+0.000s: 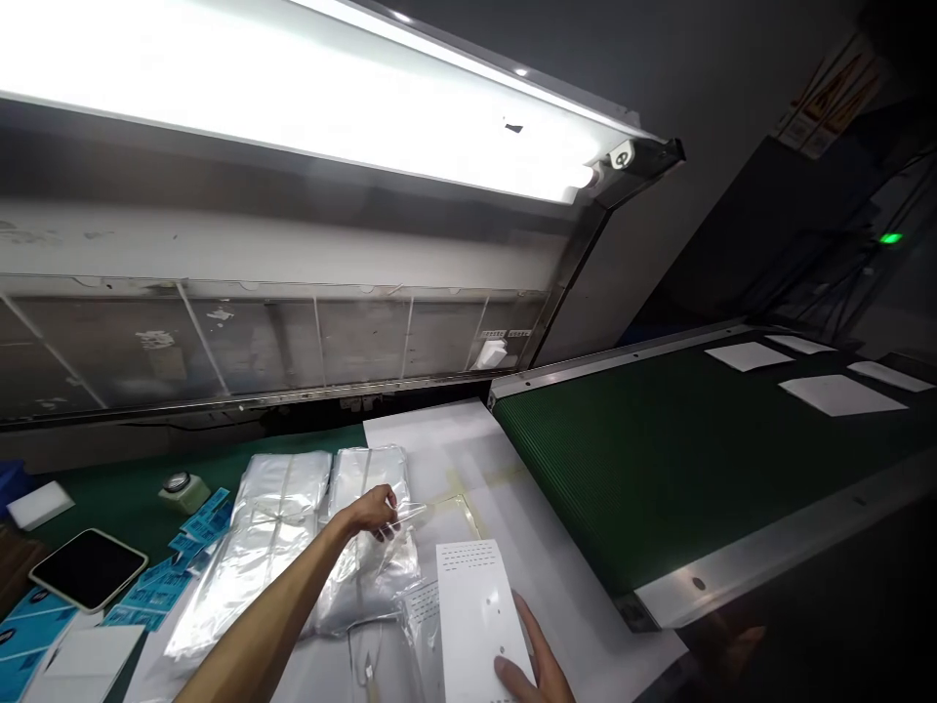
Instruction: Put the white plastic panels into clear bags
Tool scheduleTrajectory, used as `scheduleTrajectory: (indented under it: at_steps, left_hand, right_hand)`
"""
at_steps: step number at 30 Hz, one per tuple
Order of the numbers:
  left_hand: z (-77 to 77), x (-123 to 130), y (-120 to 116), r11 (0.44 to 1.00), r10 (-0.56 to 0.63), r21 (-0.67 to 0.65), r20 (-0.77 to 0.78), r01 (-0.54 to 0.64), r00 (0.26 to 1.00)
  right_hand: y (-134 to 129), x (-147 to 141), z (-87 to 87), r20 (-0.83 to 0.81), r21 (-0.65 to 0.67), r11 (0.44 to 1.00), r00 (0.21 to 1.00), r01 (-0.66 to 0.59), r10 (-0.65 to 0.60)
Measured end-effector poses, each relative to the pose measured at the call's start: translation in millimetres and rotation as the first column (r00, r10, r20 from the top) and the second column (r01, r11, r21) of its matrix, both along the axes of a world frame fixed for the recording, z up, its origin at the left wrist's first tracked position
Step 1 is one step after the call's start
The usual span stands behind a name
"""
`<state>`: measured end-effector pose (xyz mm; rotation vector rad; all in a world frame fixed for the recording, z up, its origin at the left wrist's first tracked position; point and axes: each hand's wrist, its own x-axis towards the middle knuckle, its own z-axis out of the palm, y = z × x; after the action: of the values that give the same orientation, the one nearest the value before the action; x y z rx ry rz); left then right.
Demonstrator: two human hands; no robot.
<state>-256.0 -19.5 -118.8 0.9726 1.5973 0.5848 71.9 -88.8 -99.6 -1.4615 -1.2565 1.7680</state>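
Head view looks up and over a work space, with a long bright light (293, 103) hanging at the top. On the right, a wide green belt (680, 459) runs away from the person, and white sheets (838, 395) lie flat on it. Its smooth, flat top would let light things sit there without falling.

Next comes the green tabletop (124, 517), with a big white sheet (431, 434) lying on it. This sheet gives a clean, pale place to work. Two piles of shiny clear plastic bags (282, 517) sit on it, laid flat so they stay neat and are easy to reach. Blue cards (153, 591) are spread near the left side, close to a black tablet (88, 571).

The left hand (373, 513) reaches over the piles. Its fingers are closed in a pinch on the thin edge of a clear plastic bag (373, 576), which seems to lift that edge up. The right hand (531, 664) is open, with its fingers spread on a flat white box (475, 615). That box has rows of tiny holes near its top. The open hand seems to keep it from sliding on the white sheet.
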Motion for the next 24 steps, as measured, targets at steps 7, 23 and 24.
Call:
scheduleTrajectory:
  at_steps: [7, 23, 24]
  left_hand:
    - [22.1, 23.4, -73.2, 0.91, 0.311, 0.2, 0.251, -0.364, 0.917]
    - [54.7, 66.5, -175.4, 0.656, 0.549, 0.226, 0.511, -0.72, 0.661]
    - [58.0, 70.9, -177.7, 0.647, 0.547, 0.24, 0.516, -0.723, 0.66]
  right_hand:
    - [-10.4, -45.5, 2.9, 0.15, 0.125, 0.97, 0.97, -0.21, 0.191]
    - [-8.3, -72.5, 63.4, 0.664, 0.41, 0.68, 0.71, -0.608, 0.235]
    - [-8.6, -74.7, 72.4, 0.694, 0.425, 0.641, 0.685, -0.639, 0.222]
